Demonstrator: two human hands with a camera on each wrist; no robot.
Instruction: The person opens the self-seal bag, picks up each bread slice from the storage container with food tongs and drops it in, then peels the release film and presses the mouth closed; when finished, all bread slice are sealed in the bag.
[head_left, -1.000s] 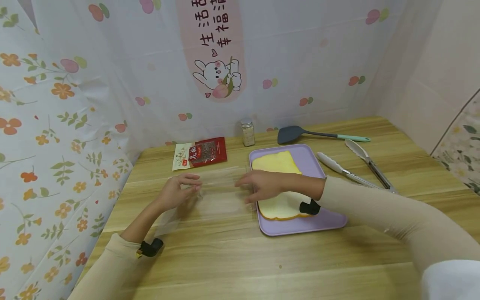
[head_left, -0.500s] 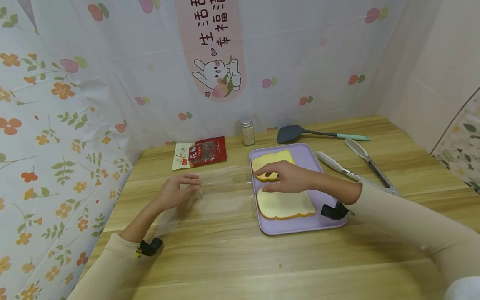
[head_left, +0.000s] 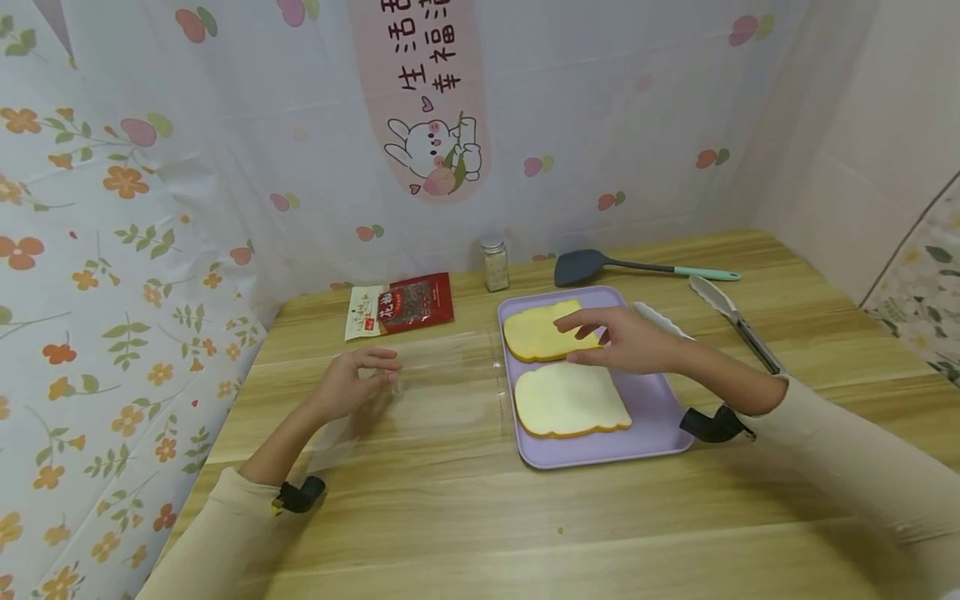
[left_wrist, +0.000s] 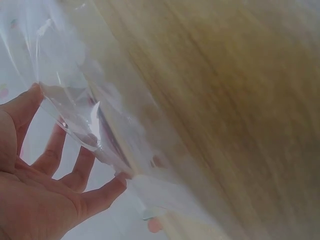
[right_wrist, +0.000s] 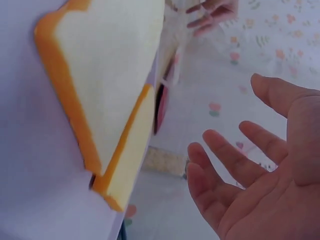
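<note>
My left hand (head_left: 356, 385) holds up part of a clear plastic bag (head_left: 450, 400) lying on the table; in the left wrist view its fingertips are at the raised edge of the film (left_wrist: 95, 120). My right hand (head_left: 630, 340), fingers loosely bent and nothing between them, is over the right side of a lilac tray (head_left: 660, 417). On the tray lie two bread slices, a yellow one (head_left: 536, 332) at the back and a cream one (head_left: 566, 398) in front. Their brown crusts show in the right wrist view, where the near slice (right_wrist: 110, 70) overlaps the other.
A red and cream spice packet (head_left: 412, 304) lies behind the bag. Beside it stands a small glass jar (head_left: 495, 267) with a metal lid. Further right are a spatula (head_left: 592, 265) with a mint handle and metal tongs (head_left: 738, 325). Patterned curtains (head_left: 600, 125) enclose the table.
My right hand has moved right, from the right end of the bag to over the tray, uncovering the front bread slice. My left hand has stayed in place at the bag.
</note>
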